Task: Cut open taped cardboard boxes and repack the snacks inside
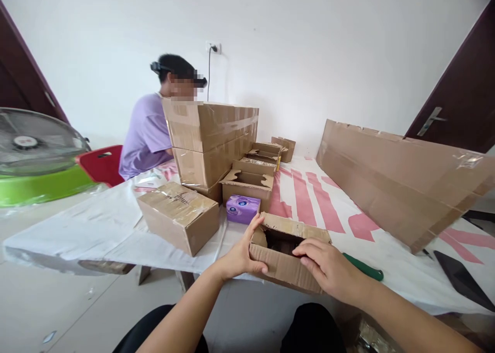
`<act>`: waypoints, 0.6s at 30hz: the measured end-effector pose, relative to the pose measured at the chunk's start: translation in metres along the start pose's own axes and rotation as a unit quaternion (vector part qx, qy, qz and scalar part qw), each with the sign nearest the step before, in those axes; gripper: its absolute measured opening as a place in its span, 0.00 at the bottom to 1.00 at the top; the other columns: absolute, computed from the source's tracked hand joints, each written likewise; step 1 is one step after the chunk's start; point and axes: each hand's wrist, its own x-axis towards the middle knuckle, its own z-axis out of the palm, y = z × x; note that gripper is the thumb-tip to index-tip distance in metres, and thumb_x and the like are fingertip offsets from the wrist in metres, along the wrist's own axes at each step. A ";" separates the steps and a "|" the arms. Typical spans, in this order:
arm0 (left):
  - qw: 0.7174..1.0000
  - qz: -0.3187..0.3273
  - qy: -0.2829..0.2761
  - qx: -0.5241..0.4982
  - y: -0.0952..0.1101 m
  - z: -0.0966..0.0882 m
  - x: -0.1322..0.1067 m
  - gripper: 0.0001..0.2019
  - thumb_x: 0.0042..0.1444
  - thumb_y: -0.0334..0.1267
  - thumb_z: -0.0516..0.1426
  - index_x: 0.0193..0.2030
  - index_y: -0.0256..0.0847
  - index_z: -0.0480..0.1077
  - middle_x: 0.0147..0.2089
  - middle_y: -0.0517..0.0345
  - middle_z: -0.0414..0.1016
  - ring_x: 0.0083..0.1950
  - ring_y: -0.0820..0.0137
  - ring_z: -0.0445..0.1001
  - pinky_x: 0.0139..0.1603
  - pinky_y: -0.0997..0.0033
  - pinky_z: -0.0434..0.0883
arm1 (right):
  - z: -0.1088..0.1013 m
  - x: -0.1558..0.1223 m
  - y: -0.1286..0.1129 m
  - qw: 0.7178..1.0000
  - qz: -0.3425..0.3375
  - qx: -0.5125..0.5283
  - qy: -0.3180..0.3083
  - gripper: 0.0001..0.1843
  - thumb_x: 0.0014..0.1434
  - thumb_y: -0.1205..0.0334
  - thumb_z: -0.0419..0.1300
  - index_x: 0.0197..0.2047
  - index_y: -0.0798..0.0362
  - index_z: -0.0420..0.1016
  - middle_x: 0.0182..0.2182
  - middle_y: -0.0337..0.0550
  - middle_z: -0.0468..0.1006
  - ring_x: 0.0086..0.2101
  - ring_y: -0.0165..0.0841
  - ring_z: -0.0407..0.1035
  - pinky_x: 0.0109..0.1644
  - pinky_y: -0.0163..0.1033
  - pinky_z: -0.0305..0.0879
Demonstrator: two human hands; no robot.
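A small brown cardboard box (288, 268) with a ragged opening in its top sits at the table's near edge. My left hand (243, 252) clasps its left end, thumb on the front side and fingers behind. My right hand (328, 268) is closed at the front rim of the opening, its fingertips partly hidden at the hole. The inside of the box is dark. Just behind it stands a purple tissue pack (243, 209). To the right of my right hand, a green handle (363, 267) lies on the cloth.
A taped box (178, 216) lies to the left. Behind, open boxes (247, 180) form a row beside tall stacked boxes (216, 136). A co-worker (145, 131) sits beyond them. On the right are a large cardboard sheet (402, 175) and a dark flat object (464, 281).
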 end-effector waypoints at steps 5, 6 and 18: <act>0.994 -0.001 -0.004 -0.109 -0.015 0.006 0.002 0.70 0.34 0.57 0.70 0.71 0.50 0.23 0.75 0.42 0.37 0.74 0.49 0.41 0.71 0.44 0.44 | 0.002 0.031 0.004 0.986 0.090 0.018 -0.140 0.26 0.67 0.50 0.42 0.59 0.53 0.68 0.57 0.51 0.72 0.56 0.42 0.66 0.60 0.49 0.61; 0.994 0.002 -0.004 -0.110 -0.018 0.006 0.002 0.70 0.33 0.57 0.71 0.71 0.50 0.23 0.75 0.42 0.36 0.74 0.49 0.41 0.71 0.44 0.44 | 0.002 0.037 0.007 0.980 0.110 0.013 -0.164 0.28 0.67 0.47 0.41 0.60 0.54 0.67 0.58 0.52 0.71 0.56 0.43 0.65 0.60 0.51 0.60; 0.995 0.037 0.088 0.010 -0.023 0.019 0.008 0.65 0.33 0.40 0.74 0.72 0.48 0.36 0.71 0.41 0.45 0.70 0.47 0.50 0.69 0.42 0.51 | -0.004 0.088 0.067 0.975 0.099 -0.083 -0.182 0.27 0.48 0.39 0.62 0.42 0.52 0.80 0.40 0.48 0.83 0.38 0.41 0.77 0.41 0.41 0.71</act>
